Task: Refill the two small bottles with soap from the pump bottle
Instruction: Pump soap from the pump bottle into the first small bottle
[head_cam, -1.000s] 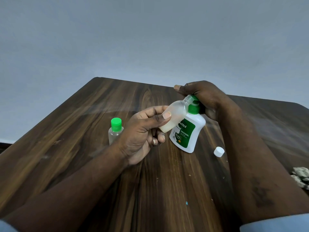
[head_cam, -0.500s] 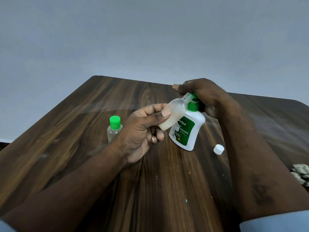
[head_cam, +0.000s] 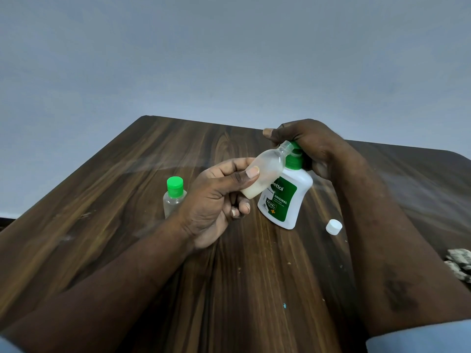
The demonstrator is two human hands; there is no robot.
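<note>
At the middle of the frame the left hand (head_cam: pixel 216 200) pinches the open small bottle (head_cam: pixel 265 174) near its base, thumb pressed flat on the front and the fingers curled behind it. The bottle lies on a slant, its long axis running from lower left to upper right, the uncapped neck pointing up and right into the green pump head; a little pale soap sits at its low end. The right hand (head_cam: pixel 308 143), just right of centre, is closed down over the top of the pump bottle (head_cam: pixel 285 200), fingers wrapped around the pump so the nozzle itself is mostly hidden. That white bottle has its base down on the wooden table (head_cam: pixel 114 205), leaning slightly, its green label facing the viewer. Left of the left hand stands the capped small bottle (head_cam: pixel 174 197), upright, green lid on. A loose white cap (head_cam: pixel 334 226) lies on the table to the right of the pump bottle, apart from it.
</note>
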